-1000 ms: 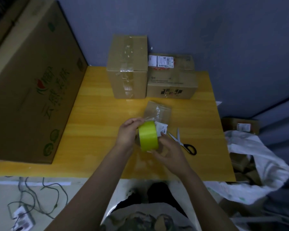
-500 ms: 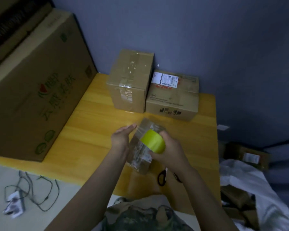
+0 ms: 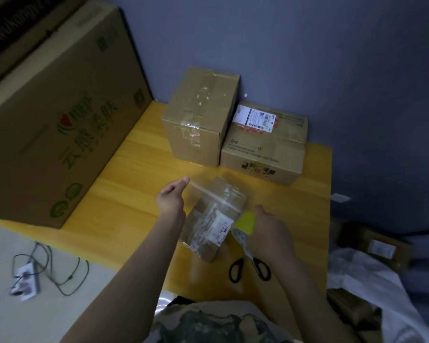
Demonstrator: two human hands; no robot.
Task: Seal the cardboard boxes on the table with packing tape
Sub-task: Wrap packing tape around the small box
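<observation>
Tension matters: our right hand point(image 3: 270, 235) grips the tape roll point(image 3: 245, 222) beside the small box point(image 3: 214, 219) on the desk point(image 3: 134, 184), our left hand point(image 3: 171, 200) seems to pinch the clear strip point(image 3: 196, 188); we should lay it taut across the seam.

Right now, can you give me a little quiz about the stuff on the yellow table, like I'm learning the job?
1. True or false: the scissors lie on the table, and no hand holds them.
2. Pick one: the right hand holds A a pen, B the yellow tape roll, C a cup.
3. Which back box bears the white label: the taller box or the lower box?
Key: 1 true; 2 B; 3 the lower box.
</observation>
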